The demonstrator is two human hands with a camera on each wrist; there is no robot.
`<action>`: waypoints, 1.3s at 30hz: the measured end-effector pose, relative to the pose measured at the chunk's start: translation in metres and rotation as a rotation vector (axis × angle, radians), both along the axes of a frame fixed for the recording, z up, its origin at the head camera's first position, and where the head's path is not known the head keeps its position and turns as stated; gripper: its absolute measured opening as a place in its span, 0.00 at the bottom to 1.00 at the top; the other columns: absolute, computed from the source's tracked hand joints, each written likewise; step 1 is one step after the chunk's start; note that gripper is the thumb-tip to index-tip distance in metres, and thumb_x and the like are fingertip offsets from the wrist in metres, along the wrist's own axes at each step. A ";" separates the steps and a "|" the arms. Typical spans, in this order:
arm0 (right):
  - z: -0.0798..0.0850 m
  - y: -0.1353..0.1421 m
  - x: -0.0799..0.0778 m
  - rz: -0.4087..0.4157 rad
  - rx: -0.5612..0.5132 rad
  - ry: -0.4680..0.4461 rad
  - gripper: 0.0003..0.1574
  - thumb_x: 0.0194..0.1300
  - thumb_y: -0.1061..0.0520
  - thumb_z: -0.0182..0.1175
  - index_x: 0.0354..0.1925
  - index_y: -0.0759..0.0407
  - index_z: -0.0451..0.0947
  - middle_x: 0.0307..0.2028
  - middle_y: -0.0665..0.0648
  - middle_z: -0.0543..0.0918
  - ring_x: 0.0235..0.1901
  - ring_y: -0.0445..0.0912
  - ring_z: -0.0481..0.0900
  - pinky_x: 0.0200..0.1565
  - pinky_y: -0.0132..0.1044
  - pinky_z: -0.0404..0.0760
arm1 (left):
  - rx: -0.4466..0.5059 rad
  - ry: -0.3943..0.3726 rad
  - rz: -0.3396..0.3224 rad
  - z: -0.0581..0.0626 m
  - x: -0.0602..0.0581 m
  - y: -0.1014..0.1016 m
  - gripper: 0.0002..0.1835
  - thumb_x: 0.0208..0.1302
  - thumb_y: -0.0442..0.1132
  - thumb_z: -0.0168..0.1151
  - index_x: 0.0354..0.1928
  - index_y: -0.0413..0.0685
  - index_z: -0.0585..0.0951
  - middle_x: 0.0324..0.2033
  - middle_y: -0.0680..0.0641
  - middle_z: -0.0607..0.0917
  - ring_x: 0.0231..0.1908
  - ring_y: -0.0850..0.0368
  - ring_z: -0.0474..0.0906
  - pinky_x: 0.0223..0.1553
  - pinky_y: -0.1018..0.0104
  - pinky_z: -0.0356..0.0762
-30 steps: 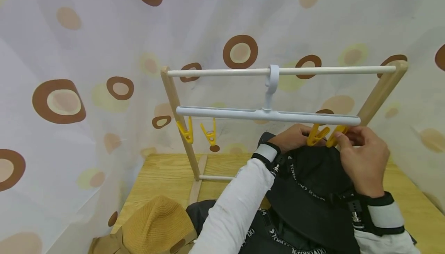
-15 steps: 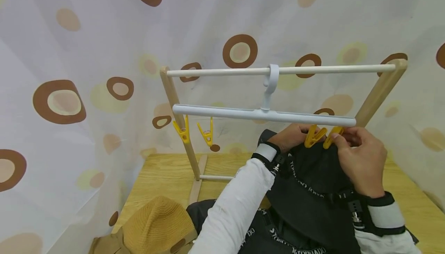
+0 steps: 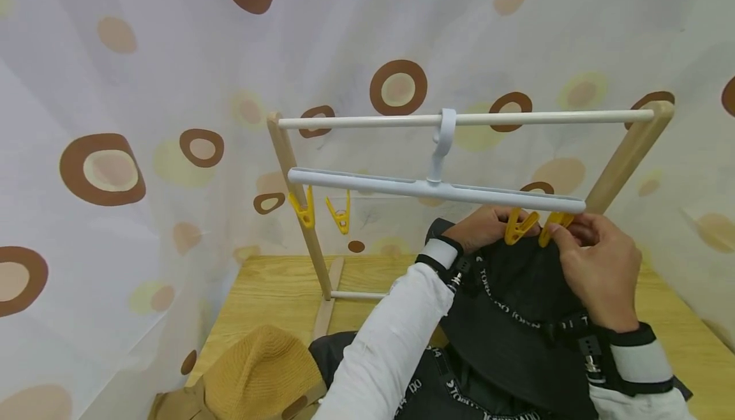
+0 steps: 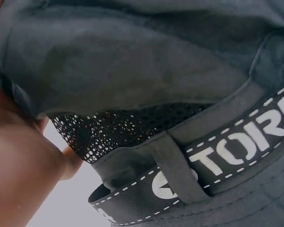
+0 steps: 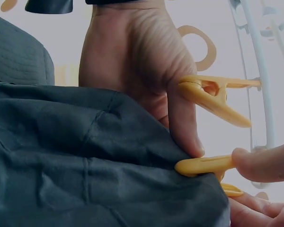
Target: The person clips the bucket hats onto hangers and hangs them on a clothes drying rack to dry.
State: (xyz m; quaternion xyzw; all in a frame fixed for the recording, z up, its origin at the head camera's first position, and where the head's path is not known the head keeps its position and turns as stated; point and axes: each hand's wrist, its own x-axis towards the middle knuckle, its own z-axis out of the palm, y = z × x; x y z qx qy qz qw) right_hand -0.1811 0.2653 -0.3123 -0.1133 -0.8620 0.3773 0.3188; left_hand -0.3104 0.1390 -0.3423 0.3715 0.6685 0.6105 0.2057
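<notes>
A black bucket-style hat [image 3: 517, 292] with a "TORNADO" lettered band hangs between both hands, below the right end of a white hanger [image 3: 436, 190]. My left hand [image 3: 483, 227] grips the hat near its crown, the thumb on the cloth and the fingers partly behind it. With thumb and fingers, my right hand [image 3: 603, 260] pinches a yellow clip [image 5: 203, 164] whose tip overlaps the crown's edge. Another yellow clip [image 3: 520, 225] dangles from the hanger beside it, close to my left hand. Mesh lining [image 4: 128, 132] and the lettered band [image 4: 227, 156] fill the left wrist view.
The hanger hooks over the white rail [image 3: 367, 121] of a wooden-sided rack. Two yellow clips, one a far-left clip [image 3: 304, 209], hang at its left end. A tan knitted hat [image 3: 264, 369] and more black fabric [image 3: 442, 382] lie in front on the wooden table [image 3: 264, 286].
The hanger has tilted slightly, its left end rising and its right end dipping. The left-end clips have swung and risen a little. Both hands stay at nearly the same spot.
</notes>
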 end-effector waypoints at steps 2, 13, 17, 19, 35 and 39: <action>-0.001 -0.001 -0.001 0.003 -0.003 -0.008 0.27 0.68 0.52 0.64 0.59 0.67 0.77 0.46 0.71 0.86 0.26 0.11 0.62 0.27 0.14 0.63 | 0.003 -0.008 0.019 0.000 0.000 -0.002 0.12 0.71 0.29 0.57 0.51 0.27 0.80 0.39 0.44 0.80 0.35 0.69 0.73 0.40 0.78 0.71; -0.004 -0.010 -0.004 0.054 -0.016 -0.035 0.30 0.68 0.50 0.64 0.63 0.62 0.75 0.49 0.69 0.86 0.28 0.15 0.63 0.27 0.18 0.65 | -0.005 0.014 0.033 0.000 -0.002 -0.016 0.12 0.71 0.31 0.57 0.52 0.30 0.80 0.45 0.50 0.79 0.40 0.70 0.73 0.45 0.78 0.70; -0.006 -0.010 -0.005 0.061 -0.021 -0.061 0.31 0.68 0.49 0.63 0.64 0.61 0.74 0.51 0.69 0.85 0.30 0.16 0.63 0.29 0.17 0.65 | -0.024 0.022 0.060 -0.006 -0.003 -0.021 0.16 0.72 0.33 0.57 0.58 0.36 0.79 0.53 0.46 0.80 0.49 0.68 0.74 0.49 0.76 0.71; -0.007 -0.010 -0.006 0.055 -0.026 -0.067 0.31 0.68 0.49 0.63 0.64 0.60 0.74 0.52 0.68 0.85 0.30 0.16 0.62 0.30 0.17 0.65 | -0.037 0.028 0.122 -0.011 -0.003 -0.026 0.19 0.74 0.37 0.55 0.63 0.42 0.77 0.62 0.45 0.78 0.57 0.66 0.73 0.54 0.75 0.71; -0.015 0.011 -0.010 -0.015 -0.036 0.003 0.32 0.68 0.53 0.63 0.66 0.63 0.70 0.54 0.71 0.82 0.31 0.14 0.60 0.34 0.22 0.61 | 0.139 0.012 0.471 -0.045 0.037 -0.084 0.20 0.77 0.41 0.51 0.67 0.47 0.74 0.66 0.43 0.75 0.66 0.51 0.73 0.65 0.70 0.71; -0.014 0.015 -0.011 -0.017 -0.022 -0.010 0.33 0.68 0.52 0.63 0.66 0.64 0.70 0.53 0.72 0.83 0.30 0.13 0.58 0.34 0.24 0.60 | -0.001 0.094 0.483 -0.059 0.052 -0.107 0.19 0.78 0.42 0.50 0.65 0.47 0.75 0.63 0.44 0.78 0.63 0.52 0.76 0.61 0.69 0.74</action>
